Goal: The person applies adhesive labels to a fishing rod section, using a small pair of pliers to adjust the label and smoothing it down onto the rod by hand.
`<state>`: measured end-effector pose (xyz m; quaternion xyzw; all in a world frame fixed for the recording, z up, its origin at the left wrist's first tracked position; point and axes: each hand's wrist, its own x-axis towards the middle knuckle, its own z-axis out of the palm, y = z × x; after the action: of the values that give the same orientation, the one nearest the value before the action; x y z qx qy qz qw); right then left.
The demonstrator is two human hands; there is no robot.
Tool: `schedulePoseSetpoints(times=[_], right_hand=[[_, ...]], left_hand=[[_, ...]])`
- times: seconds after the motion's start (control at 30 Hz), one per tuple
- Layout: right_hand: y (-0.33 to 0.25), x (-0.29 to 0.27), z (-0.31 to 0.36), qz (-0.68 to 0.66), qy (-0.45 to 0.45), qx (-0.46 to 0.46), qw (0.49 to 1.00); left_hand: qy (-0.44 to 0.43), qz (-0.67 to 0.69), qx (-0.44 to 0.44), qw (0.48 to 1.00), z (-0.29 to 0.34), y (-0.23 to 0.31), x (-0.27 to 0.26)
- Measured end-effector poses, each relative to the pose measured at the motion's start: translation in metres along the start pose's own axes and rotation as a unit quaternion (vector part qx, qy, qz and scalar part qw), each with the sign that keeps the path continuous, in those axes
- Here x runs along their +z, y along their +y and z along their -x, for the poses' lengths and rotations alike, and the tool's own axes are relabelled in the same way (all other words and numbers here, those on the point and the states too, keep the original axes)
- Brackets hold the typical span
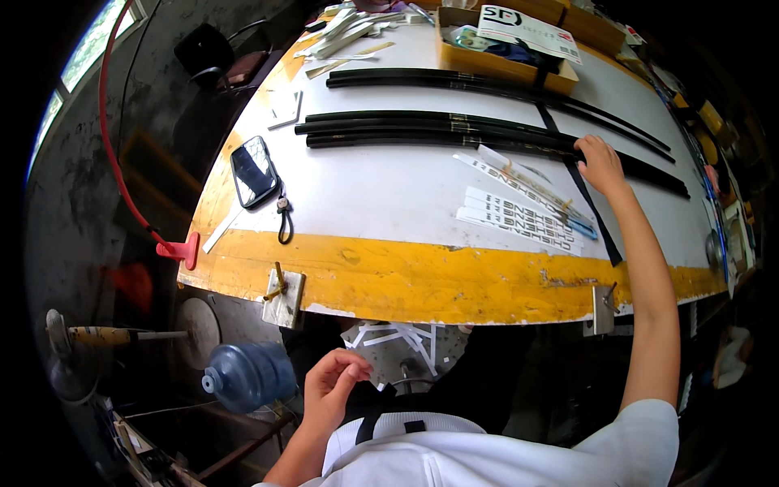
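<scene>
My right hand [600,163] reaches across the table, its fingers closed over a long black rod [519,144] in the nearer bundle. Part of that rod is hidden under the hand. Further back lies a second group of black rods [389,78], roughly parallel. A black strap [595,213] runs beneath the rods and down toward the front edge. Printed white strips [519,219] fan out left of my right forearm, with a blue-handled tool [583,228] on them. Off the table, before my body, my left hand [331,388] is loosely curled, and nothing shows in it.
A phone in a black case [254,172] with a cord lies on the left. Behind the rods stands a cardboard box [454,55]. Clamps [283,298] grip the yellow front edge [422,280]. A blue water bottle [251,377] and white scraps [398,334] are below.
</scene>
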<state>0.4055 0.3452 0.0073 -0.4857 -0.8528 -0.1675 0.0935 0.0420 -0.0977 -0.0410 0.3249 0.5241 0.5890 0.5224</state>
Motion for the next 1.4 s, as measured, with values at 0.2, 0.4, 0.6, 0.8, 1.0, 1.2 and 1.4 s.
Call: schedulePoseSetpoints(times=[0.2,0.4,0.6,0.8,1.0,1.2,1.4], right_hand=[[-0.007,0.012,-0.014,0.012,-0.058,0.035,0.998],[0.001,0.027,-0.008,0.071,-0.011,-0.01,0.997],[0.003,0.01,-0.003,-0.083,0.034,0.014,0.996],[-0.006,-0.057,0.043,-0.065,0.145,-0.016,0.987],[-0.057,-0.104,0.133,-0.093,0.098,-0.044,0.99],[-0.113,-0.119,0.194,-0.15,0.101,-0.062,0.982],[-0.15,-0.103,0.204,-0.184,0.133,-0.091,0.97]], left_hand=[[0.039,-0.012,0.004,0.999,-0.017,0.008,-0.005],[-0.033,-0.031,0.039,0.998,-0.031,0.013,0.002],[-0.04,-0.221,0.173,0.959,-0.035,0.026,0.003],[-0.028,-0.405,0.359,0.84,-0.042,0.057,0.022],[0.04,-0.544,0.433,0.718,-0.037,0.07,0.033],[0.092,-0.632,0.446,0.627,-0.054,0.07,0.026],[0.044,-0.656,0.443,0.609,-0.068,0.063,0.004]])
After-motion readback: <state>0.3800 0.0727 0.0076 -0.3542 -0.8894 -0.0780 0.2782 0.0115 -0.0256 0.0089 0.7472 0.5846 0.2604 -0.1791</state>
